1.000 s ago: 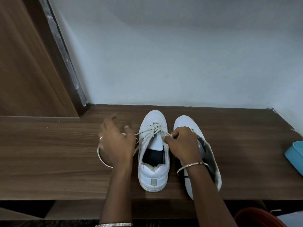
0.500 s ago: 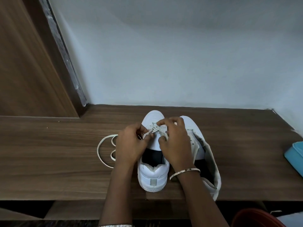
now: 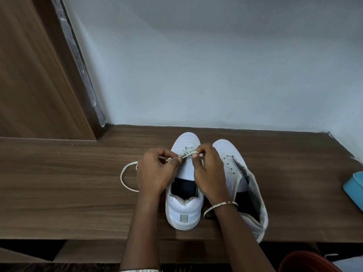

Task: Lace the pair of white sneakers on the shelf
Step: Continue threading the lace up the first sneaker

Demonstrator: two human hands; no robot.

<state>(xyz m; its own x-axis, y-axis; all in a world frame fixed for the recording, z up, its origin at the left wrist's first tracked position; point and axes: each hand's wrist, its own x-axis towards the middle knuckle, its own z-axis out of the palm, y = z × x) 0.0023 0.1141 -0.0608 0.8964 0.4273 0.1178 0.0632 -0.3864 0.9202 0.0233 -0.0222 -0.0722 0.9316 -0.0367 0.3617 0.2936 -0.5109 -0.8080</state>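
Two white sneakers stand side by side on the brown wooden shelf (image 3: 59, 193), toes toward the wall. The left sneaker (image 3: 184, 209) has a white lace (image 3: 127, 173) threaded near its toe; a loose loop of it lies on the shelf to the left. My left hand (image 3: 155, 173) and my right hand (image 3: 210, 173) meet over this sneaker's eyelets, each pinching the lace. The right sneaker (image 3: 233, 163) leans open to the right with bare eyelets, and my right wrist partly covers it.
A pale wall rises behind the shelf, and a wooden door panel (image 3: 35, 75) stands at the left. A blue container (image 3: 355, 187) sits at the right edge. A red round object (image 3: 306, 262) shows below the shelf at bottom right.
My left hand came in from the left of the sneaker to its eyelets. Both hands now pinch the lace over the toe end, and the right sneaker is more exposed.
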